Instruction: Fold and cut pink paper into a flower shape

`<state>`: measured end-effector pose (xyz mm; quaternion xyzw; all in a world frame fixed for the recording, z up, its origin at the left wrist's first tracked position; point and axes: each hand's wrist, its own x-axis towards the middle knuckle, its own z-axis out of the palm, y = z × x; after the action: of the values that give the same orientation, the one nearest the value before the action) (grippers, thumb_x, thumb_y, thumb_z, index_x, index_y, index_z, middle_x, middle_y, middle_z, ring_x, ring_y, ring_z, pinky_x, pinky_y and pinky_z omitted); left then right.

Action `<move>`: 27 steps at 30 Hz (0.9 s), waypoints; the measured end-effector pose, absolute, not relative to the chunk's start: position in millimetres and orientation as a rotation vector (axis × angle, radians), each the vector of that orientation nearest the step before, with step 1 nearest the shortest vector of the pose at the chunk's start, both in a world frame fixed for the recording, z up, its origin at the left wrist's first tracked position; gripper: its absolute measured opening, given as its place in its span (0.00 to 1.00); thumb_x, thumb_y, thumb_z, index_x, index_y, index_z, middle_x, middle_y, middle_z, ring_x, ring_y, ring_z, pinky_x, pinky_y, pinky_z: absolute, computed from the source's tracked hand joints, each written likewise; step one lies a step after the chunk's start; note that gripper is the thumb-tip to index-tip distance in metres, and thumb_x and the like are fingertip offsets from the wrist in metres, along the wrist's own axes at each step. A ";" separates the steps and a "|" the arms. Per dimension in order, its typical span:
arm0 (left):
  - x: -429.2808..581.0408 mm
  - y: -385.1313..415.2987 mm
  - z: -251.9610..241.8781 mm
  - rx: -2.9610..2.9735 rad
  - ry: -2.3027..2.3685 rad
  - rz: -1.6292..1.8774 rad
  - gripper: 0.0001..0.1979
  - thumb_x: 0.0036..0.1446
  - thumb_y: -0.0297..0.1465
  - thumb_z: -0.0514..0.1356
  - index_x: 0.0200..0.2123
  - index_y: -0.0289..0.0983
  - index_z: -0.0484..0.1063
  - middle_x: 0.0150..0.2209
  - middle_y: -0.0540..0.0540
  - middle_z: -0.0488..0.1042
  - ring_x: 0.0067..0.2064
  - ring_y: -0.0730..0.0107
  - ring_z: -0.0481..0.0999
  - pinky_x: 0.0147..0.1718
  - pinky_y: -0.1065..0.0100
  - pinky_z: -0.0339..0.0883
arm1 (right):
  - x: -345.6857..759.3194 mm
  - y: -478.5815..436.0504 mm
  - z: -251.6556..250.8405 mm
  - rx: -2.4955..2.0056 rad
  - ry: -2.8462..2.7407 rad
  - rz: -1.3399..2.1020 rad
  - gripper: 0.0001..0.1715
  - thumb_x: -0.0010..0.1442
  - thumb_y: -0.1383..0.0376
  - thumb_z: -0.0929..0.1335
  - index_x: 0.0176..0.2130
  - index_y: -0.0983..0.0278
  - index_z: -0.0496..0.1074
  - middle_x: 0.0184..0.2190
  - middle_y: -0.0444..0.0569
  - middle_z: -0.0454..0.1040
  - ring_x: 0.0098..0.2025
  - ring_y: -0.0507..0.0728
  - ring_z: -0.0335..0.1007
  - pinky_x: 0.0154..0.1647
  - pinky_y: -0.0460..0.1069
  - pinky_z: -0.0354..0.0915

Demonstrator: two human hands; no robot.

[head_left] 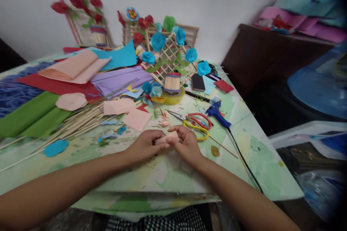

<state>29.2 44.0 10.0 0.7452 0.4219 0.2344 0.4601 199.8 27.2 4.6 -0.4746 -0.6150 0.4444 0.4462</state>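
Note:
Both hands come together over the front of the table around a small piece of pale pink paper (168,138). My left hand (146,144) pinches its left end, and my right hand (187,143) grips the right end between thumb and fingers. The paper looks folded or rolled, though the fingers cover part of it. Just beyond lie a square of pink paper (137,120), pink scraps (164,120) and scissors (200,126) with one red and one yellow handle. A pink scalloped paper cutout (71,101) rests farther left.
A blue glue gun (219,114) lies on the right, its black cord running to the front edge. A stick lattice (170,56) with blue paper flowers stands behind. Thin sticks (78,122), green paper (35,115) and a blue cutout (56,148) spread leftward. A phone (198,82) sits farther back.

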 end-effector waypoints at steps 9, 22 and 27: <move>29.4 43.3 10.5 1.776 1.066 0.473 0.19 0.52 0.42 0.57 0.19 0.36 0.59 0.19 0.55 0.54 0.21 0.78 0.54 0.18 0.74 0.46 | 201.5 24.7 9.9 -1.166 -1.475 1.106 0.18 0.49 0.62 0.68 0.41 0.64 0.67 0.21 0.40 0.64 0.22 0.50 0.57 0.23 0.44 0.56; 27.3 43.3 9.7 1.656 1.030 0.483 0.20 0.52 0.45 0.57 0.20 0.35 0.62 0.18 0.54 0.58 0.21 0.77 0.56 0.19 0.75 0.49 | 204.4 26.6 6.8 -1.131 -1.543 1.248 0.20 0.55 0.53 0.66 0.22 0.66 0.71 0.16 0.42 0.64 0.20 0.48 0.55 0.21 0.43 0.53; 28.4 41.6 11.1 1.604 1.021 0.564 0.18 0.52 0.45 0.58 0.23 0.35 0.64 0.20 0.54 0.60 0.23 0.76 0.58 0.19 0.76 0.51 | 204.3 27.8 7.6 -1.163 -1.514 1.234 0.24 0.53 0.50 0.66 0.19 0.66 0.67 0.15 0.42 0.62 0.19 0.48 0.54 0.20 0.43 0.52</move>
<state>28.4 41.6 11.1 0.6767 0.4309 0.2382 0.5474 204.3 27.8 7.6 -0.4642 -0.6043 0.4924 0.4207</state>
